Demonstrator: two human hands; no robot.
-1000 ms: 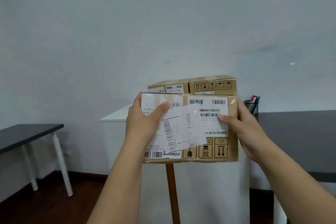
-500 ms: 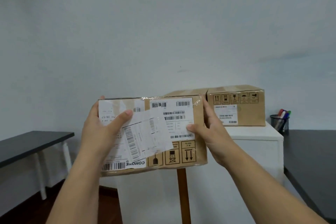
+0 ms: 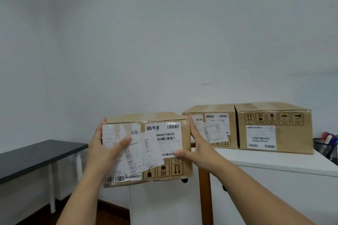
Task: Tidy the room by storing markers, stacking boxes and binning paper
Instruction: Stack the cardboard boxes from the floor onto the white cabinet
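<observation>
The person has both hands clamped on a cardboard box (image 3: 164, 144), held up in the air: left hand (image 3: 106, 149) on its left side with the thumb across the labels, right hand (image 3: 196, 144) on the right edge. Two more boxes, one (image 3: 215, 126) and another (image 3: 274, 128), sit touching side by side on the white bench (image 3: 274, 162), just right of the held one. A mesh cup of markers (image 3: 327, 144) stands at far right

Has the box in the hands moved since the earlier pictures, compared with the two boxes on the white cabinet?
Yes. The held box covered the two cabinet boxes before; now it sits to their left and slightly lower.
</observation>
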